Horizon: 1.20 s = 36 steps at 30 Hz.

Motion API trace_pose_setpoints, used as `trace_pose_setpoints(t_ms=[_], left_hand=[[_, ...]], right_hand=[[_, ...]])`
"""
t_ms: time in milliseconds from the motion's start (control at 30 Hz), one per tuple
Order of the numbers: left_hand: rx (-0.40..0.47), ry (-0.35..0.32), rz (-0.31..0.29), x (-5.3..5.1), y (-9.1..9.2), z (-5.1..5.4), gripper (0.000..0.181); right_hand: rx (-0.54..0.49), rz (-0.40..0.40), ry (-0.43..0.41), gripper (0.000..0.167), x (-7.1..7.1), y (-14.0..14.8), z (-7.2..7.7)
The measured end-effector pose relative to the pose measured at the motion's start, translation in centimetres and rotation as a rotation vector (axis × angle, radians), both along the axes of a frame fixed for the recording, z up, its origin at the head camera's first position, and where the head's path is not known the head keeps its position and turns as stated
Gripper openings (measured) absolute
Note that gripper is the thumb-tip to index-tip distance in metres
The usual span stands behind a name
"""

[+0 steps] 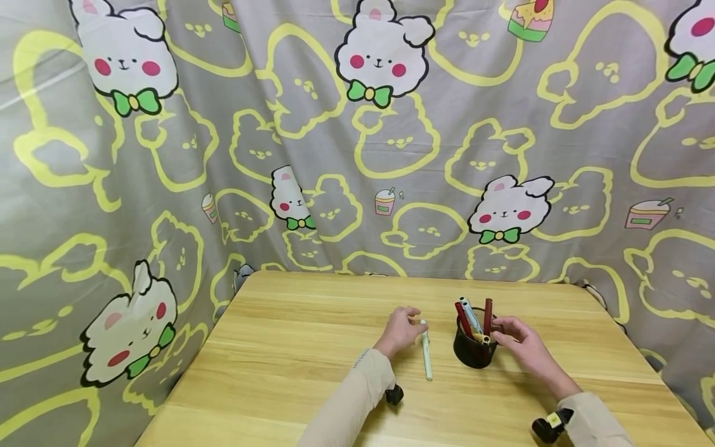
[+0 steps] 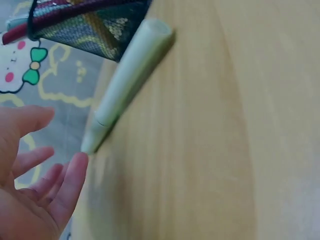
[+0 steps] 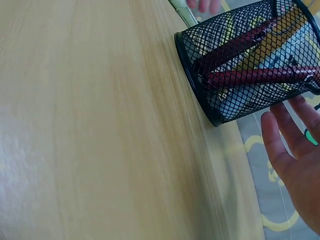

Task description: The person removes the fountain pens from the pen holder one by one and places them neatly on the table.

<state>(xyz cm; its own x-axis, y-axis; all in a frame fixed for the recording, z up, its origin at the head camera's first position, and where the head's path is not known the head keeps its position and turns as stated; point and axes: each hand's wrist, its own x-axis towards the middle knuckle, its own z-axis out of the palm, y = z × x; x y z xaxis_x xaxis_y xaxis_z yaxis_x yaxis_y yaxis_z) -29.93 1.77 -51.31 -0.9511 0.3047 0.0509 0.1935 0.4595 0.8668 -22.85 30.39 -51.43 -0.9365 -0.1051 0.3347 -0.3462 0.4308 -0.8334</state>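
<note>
A pale green pen [image 1: 427, 361] lies on the table, left of a black mesh pen holder [image 1: 470, 355]. My left hand [image 1: 400, 333] is at the pen's far end, its fingers loosely bent. In the left wrist view, the forefinger [image 2: 73, 182] comes close to the tip of the pen [image 2: 125, 80]; whether it touches is unclear. My right hand [image 1: 527, 349] stays at the holder's right side with fingers spread. The right wrist view shows these fingers [image 3: 274, 135] beside the mesh, not gripping it. Dark red pens [image 1: 488, 315], a light blue pen [image 1: 472, 315] and a yellowish pen [image 1: 481, 338] stand in the holder.
The wooden table [image 1: 290, 347] reaches back to a grey curtain [image 1: 357, 143] with yellow outlines and white cartoon animals. Curtain also hangs along the left side. A small black wrist camera [image 1: 394, 395] sits at the left cuff, another [image 1: 550, 426] at the right.
</note>
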Motion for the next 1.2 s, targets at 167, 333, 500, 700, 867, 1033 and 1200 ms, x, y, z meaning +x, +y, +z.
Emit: trace_pose_setpoints(t_ms=[167,333,500,700,867,1033,1200], left_hand=[[0.075,0.082,-0.023,0.1,0.5,1.0,0.030],[0.155,0.108,-0.075,0.6,1.3,1.9,0.029],[0.243,0.095,-0.103,0.8,2.5,2.2,0.029],[0.362,0.030,-0.105,0.7,4.0,2.2,0.028],[0.427,-0.003,-0.113,0.7,4.9,2.3,0.030],[0.441,0.032,-0.125,0.9,5.4,2.1,0.028],[0.462,0.000,-0.093,1.1,5.8,2.2,0.026]], right_hand=[[-0.010,0.002,-0.003,0.028,0.0,0.1,-0.1],[-0.031,0.011,0.009,0.028,0.0,0.0,-0.2],[-0.036,0.009,0.009,0.027,0.0,-0.1,-0.3],[-0.025,-0.006,-0.004,0.028,-0.1,0.0,-0.3],[-0.031,0.000,0.004,0.028,-0.1,-0.1,-0.2],[-0.061,0.014,0.003,0.027,-0.1,-0.1,-0.1],[-0.050,0.005,-0.001,0.028,0.0,-0.2,-0.1]])
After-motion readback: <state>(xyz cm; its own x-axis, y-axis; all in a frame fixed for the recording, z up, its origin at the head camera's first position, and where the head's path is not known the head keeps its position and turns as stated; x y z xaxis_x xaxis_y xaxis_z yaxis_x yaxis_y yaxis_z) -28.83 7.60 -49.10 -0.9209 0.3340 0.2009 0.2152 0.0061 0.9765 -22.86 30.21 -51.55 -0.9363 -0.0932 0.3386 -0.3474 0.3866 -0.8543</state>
